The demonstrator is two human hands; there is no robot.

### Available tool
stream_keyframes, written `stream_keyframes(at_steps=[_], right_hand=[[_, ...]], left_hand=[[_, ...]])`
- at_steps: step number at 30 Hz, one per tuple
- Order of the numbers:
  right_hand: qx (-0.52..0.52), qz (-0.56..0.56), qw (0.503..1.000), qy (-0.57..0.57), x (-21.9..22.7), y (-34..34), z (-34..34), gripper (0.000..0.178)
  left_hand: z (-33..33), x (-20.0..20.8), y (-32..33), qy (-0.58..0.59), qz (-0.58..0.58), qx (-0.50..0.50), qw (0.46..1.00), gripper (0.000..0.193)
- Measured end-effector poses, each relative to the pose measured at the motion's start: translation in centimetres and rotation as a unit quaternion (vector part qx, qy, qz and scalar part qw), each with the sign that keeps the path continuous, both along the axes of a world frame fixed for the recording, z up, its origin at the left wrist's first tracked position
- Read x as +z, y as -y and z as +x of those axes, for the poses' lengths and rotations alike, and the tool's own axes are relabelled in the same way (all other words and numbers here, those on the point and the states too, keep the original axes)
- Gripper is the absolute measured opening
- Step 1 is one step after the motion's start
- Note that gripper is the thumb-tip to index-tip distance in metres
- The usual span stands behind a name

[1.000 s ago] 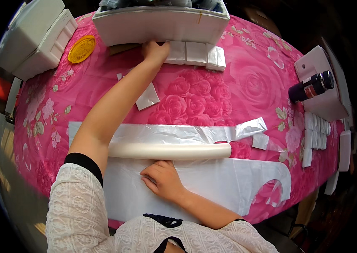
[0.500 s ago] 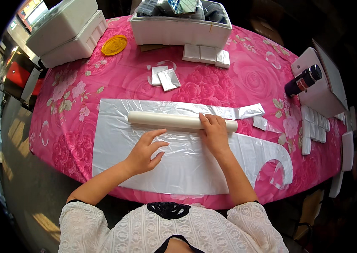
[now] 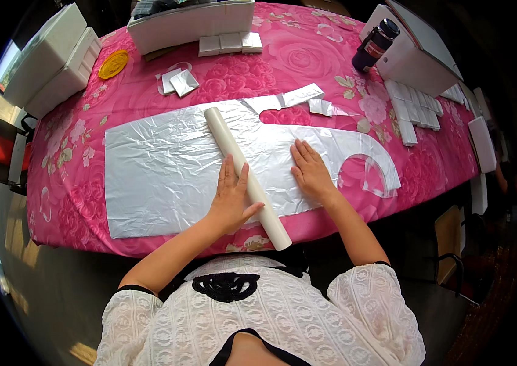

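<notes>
Head — right hand (image 3: 311, 171) palm-down, seemingly flat

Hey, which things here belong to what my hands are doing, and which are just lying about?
In use: white tube, against the left hand; apron-shaped plastic sheet, under the right hand; probably the folded white packets.
Lying about: purple thermos; yellow dish; white foam boxes.
</notes>
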State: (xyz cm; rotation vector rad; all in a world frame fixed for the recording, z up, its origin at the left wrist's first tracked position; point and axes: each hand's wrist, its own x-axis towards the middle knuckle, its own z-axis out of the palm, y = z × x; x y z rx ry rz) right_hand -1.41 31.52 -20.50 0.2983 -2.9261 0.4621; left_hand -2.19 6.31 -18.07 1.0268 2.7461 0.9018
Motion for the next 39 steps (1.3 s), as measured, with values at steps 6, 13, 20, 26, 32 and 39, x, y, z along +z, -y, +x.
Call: stream_keyframes(at_steps=[6,13,20,26,32,39], right_hand=[[-0.267,0.066,0.958,-0.085,-2.7,-16.7,0.9,0.037],[-0.253,0.053,0.938,-0.231,1.2,-13.8,1.5,0.008],[-0.074,-0.435,0.895,0.061,6.9,5.7,3.4,0.016],[0.064,-0.312,0.948,-0.014,9.3,9.6,6.8,0.021],[-0.145,-0.054,0.965,0.212,7.4,8.9,10.2,0.049],[-0.154,-0.12,0.937,0.29,5.5,9.2,10.9,0.049]], left_hand=[[0.0,-1.0,-2.4,0.039,0.046,-0.016,0.998,0.09],[-0.2,0.4,-4.4,0.006,0.015,-0.054,0.998,0.079],[-0.1,2.6,-4.1,0.518,0.363,0.043,0.774,0.045],[-5.1,2.9,5.4,0.594,0.259,0.148,0.747,0.022],[-8.8,1.6,18.2,0.518,0.103,0.243,0.814,0.019],[-11.0,3.5,21.8,-0.221,-0.169,0.193,0.941,0.026]])
